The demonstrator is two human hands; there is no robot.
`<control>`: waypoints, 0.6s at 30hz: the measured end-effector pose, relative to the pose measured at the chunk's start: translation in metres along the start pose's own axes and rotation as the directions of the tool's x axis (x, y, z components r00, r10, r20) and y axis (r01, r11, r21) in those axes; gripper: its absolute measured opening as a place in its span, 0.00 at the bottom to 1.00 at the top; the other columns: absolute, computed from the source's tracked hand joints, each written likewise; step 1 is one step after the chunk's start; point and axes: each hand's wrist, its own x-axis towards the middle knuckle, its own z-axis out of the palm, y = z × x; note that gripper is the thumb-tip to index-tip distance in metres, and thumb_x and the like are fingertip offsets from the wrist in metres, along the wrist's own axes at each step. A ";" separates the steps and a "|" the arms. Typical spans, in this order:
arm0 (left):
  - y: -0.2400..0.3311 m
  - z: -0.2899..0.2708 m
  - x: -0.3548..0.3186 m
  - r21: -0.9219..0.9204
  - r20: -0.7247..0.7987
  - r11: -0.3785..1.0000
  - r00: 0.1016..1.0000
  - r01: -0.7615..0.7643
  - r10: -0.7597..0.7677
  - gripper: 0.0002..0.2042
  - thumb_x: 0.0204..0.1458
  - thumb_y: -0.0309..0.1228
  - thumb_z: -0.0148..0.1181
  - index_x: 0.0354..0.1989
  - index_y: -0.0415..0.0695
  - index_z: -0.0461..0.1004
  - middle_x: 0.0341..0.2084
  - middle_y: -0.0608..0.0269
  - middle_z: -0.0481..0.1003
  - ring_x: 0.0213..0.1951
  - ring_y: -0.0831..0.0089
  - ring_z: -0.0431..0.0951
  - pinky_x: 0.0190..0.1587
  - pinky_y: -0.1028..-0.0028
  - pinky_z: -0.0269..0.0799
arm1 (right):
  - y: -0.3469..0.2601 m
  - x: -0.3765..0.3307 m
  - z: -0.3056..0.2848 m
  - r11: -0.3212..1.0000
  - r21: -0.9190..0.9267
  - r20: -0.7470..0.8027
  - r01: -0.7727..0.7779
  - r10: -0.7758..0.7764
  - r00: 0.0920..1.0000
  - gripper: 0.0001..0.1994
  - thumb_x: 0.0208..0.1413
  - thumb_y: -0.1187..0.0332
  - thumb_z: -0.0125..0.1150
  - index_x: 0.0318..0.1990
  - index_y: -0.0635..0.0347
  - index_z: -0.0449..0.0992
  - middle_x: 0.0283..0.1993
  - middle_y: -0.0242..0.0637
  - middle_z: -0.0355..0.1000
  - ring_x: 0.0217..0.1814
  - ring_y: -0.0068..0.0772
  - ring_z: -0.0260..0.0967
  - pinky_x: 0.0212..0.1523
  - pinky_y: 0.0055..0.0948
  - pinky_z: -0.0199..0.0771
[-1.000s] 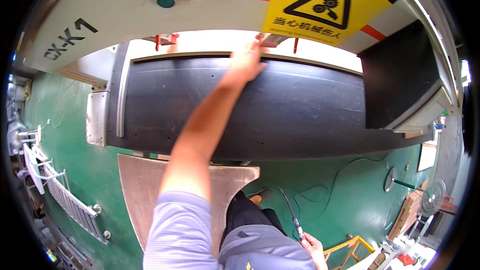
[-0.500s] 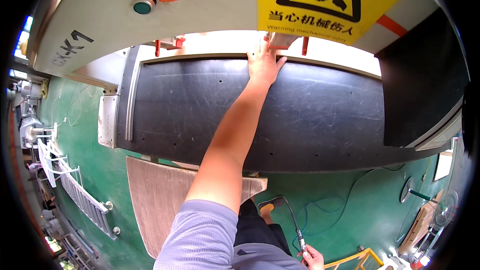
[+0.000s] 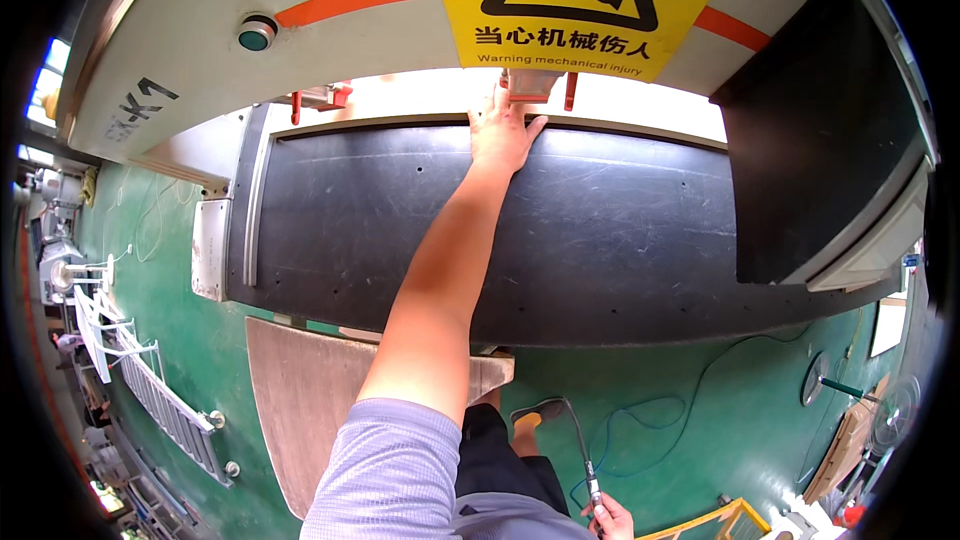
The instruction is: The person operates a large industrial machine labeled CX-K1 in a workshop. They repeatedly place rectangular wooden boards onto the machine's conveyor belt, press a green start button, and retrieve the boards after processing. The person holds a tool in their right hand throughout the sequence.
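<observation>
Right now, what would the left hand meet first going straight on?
Probably the grey metal block ahead and slightly right of the left hand; depth is unclear, so it might slip past beneath the overhead beam.

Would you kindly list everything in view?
Machine housing: one, pale grey, top
Sign: one, yellow, on housing
Button: one, green, on housing
Fittings: two, silver and red, under housing
Worktop: one, black, centre
Panel: one, black, right
Curved board: one, brown, lower left
Rack: one, grey, left
Fan: one, grey, right
Frame: one, yellow, bottom right
Floor: one, green, beneath
Hoses: count unclear, blue-black, on floor
Edge clutter: uncounted, mixed, picture rim
Tool: one, black-silver, bottom
Left hand: one, bare, worktop's far edge
Right hand: one, bare, around tool
</observation>
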 end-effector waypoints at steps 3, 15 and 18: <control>0.005 -0.014 0.003 -0.081 0.079 0.997 0.997 0.014 -0.007 0.32 0.61 0.52 0.56 0.68 0.44 0.65 0.72 0.52 0.56 0.73 0.54 0.56 0.71 0.47 0.52 | -0.004 -0.002 0.003 0.998 -0.029 0.002 0.062 -0.062 0.998 0.23 0.66 0.60 0.61 0.65 0.60 0.73 0.29 0.17 0.66 0.26 0.11 0.55 0.26 0.16 0.55; 0.022 -0.115 -0.033 -0.963 -0.254 0.143 0.950 -0.230 -0.183 0.32 0.51 0.13 0.52 0.69 0.40 0.61 0.66 0.58 0.64 0.72 0.64 0.58 0.78 0.52 0.38 | -0.013 -0.002 -0.013 0.989 0.032 0.140 0.146 -0.149 0.979 0.21 0.66 0.59 0.61 0.60 0.64 0.74 0.39 0.29 0.77 0.27 0.12 0.60 0.30 0.15 0.61; 0.021 -0.114 -0.036 -0.940 -0.257 0.267 0.955 -0.211 -0.149 0.29 0.51 0.15 0.53 0.66 0.37 0.64 0.64 0.54 0.68 0.71 0.61 0.62 0.74 0.63 0.47 | -0.017 -0.003 -0.008 0.989 0.019 0.167 0.150 -0.151 0.974 0.21 0.67 0.58 0.60 0.59 0.63 0.75 0.39 0.27 0.77 0.27 0.11 0.59 0.29 0.14 0.60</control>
